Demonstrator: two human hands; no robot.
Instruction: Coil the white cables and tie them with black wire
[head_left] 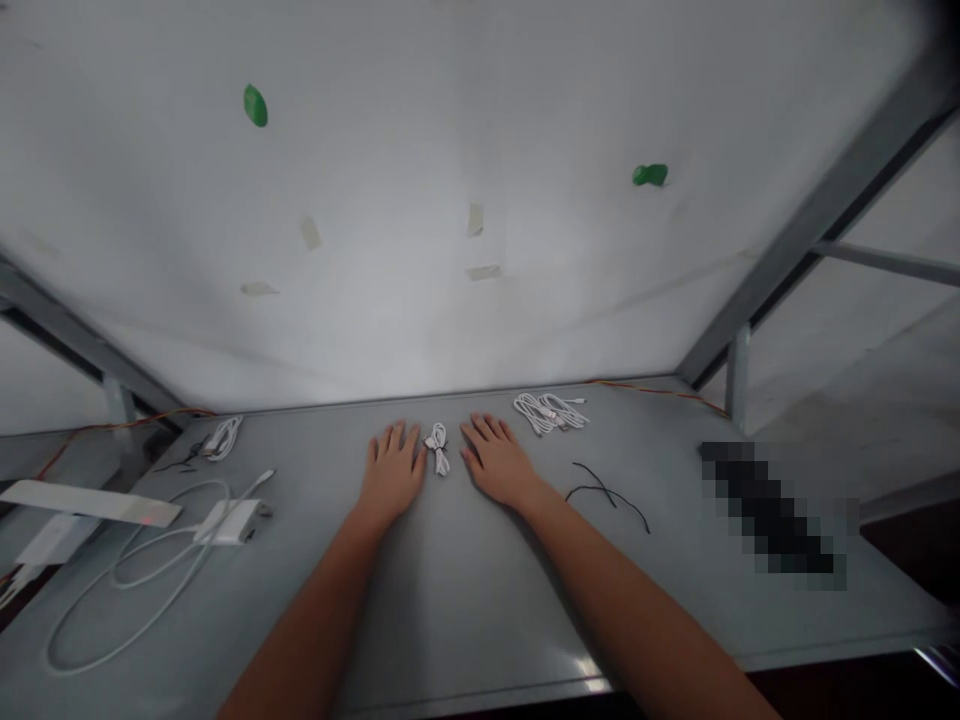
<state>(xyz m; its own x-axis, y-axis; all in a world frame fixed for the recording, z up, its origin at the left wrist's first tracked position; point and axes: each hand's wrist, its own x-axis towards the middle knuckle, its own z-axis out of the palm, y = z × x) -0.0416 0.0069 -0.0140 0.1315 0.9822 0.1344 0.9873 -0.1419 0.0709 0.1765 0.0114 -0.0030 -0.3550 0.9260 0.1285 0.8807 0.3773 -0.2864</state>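
Both my hands lie palm down on the grey table (pixel 442 600). My left hand (pixel 391 468) is flat with its fingers spread, just left of a small white cable bundle (pixel 438 450) that a dark tie binds at its middle. On the bundle's other side my right hand (pixel 498 460) rests flat, fingers apart, holding nothing. Past it, near the wall, lie coiled white cables (pixel 551 411). Black twist ties (pixel 609 490) cross each other on the table right of my right wrist.
At the left are a white power adapter (pixel 231 522) with a looped cable, a white strip (pixel 90 502) and another tied white cable (pixel 223 438). A blurred-out dark object (pixel 772 510) lies at the right. A white wall (pixel 375 330) rises behind, flanked by metal frame bars (pixel 787 250).
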